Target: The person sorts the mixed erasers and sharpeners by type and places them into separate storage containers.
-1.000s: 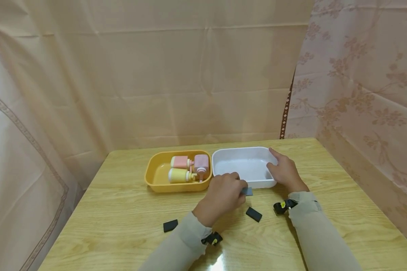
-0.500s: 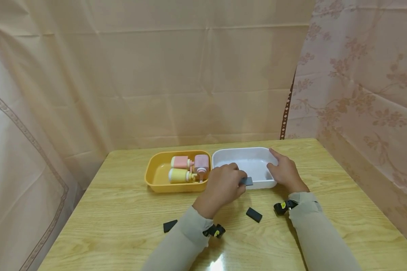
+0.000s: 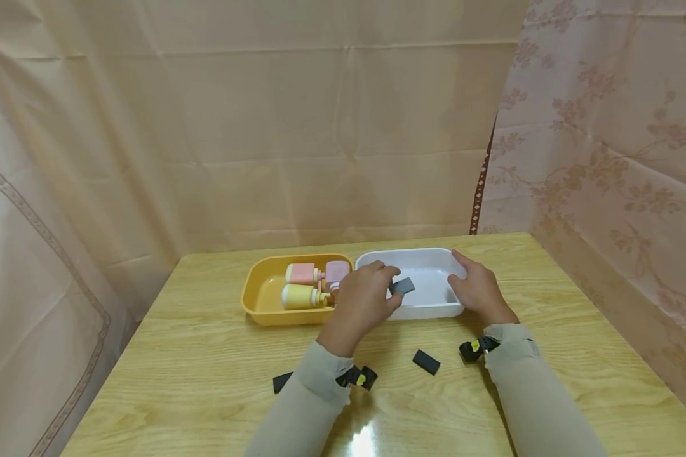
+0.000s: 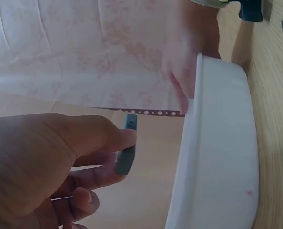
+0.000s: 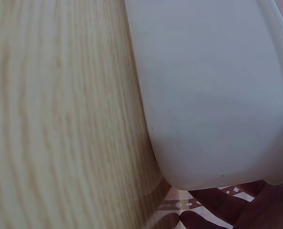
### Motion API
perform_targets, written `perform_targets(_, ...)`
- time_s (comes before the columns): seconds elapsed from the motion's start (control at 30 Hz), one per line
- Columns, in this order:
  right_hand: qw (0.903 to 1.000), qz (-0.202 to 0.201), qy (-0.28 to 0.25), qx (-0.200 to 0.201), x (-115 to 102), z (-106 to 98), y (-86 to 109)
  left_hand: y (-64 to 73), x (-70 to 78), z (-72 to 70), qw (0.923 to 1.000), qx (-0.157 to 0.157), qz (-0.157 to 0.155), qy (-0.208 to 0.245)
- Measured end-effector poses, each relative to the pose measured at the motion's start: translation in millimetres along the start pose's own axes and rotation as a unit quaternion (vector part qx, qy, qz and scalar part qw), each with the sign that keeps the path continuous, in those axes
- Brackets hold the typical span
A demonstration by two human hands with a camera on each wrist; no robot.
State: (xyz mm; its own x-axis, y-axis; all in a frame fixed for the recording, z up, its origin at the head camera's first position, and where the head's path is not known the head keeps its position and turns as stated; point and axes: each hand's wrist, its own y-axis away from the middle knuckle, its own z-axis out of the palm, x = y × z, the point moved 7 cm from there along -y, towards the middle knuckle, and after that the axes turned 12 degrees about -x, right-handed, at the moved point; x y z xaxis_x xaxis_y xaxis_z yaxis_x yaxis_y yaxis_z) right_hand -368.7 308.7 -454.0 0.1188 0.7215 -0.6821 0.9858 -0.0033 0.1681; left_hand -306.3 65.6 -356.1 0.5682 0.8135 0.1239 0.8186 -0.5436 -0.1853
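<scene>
My left hand (image 3: 364,297) pinches a small flat dark-grey block (image 3: 403,286) between thumb and fingers, over the white tray (image 3: 434,311). In the left wrist view the block (image 4: 126,163) is tilted on edge, above the level of the tray's rim. My right hand (image 3: 480,292) grips the right end of the white tray, thumb over the rim and the other fingers around the outside. The right wrist view shows the tray's outer wall (image 5: 208,95) standing on the wood, with dark fingers (image 5: 227,205) at its end.
An orange-yellow tray (image 3: 286,319) touches the white tray's left side. In it lie a pink pump bottle (image 3: 303,273), a yellow one (image 3: 298,297) and a lilac one (image 3: 337,270). Two black blocks lie nearer: one (image 3: 426,362) between the arms, one (image 3: 282,382) partly behind the left sleeve.
My left hand has risen from the white tray's front wall and moved slightly left and away, carrying the grey block over the tray. The right hand keeps its hold.
</scene>
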Motion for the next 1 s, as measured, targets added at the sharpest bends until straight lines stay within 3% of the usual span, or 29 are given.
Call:
perform_targets(0.2,1.0000,-0.003,-0.001,0.002,-0.8,-3.1,-1.7,-3.8,-10.4,-2.0,0.9994,0.023,-0.018,0.018)
perform_targets(0.43,0.9999,0.003,-0.011,0.000,-2.0,-2.7,-1.1,-6.5,-18.5,1.4,0.9986,0.019,-0.035,0.035)
perform_targets(1.0,1.0000,-0.003,0.002,0.000,1.1,-0.2,-1.5,-3.5,-24.7,9.2,0.9970,0.065,-0.040,0.014)
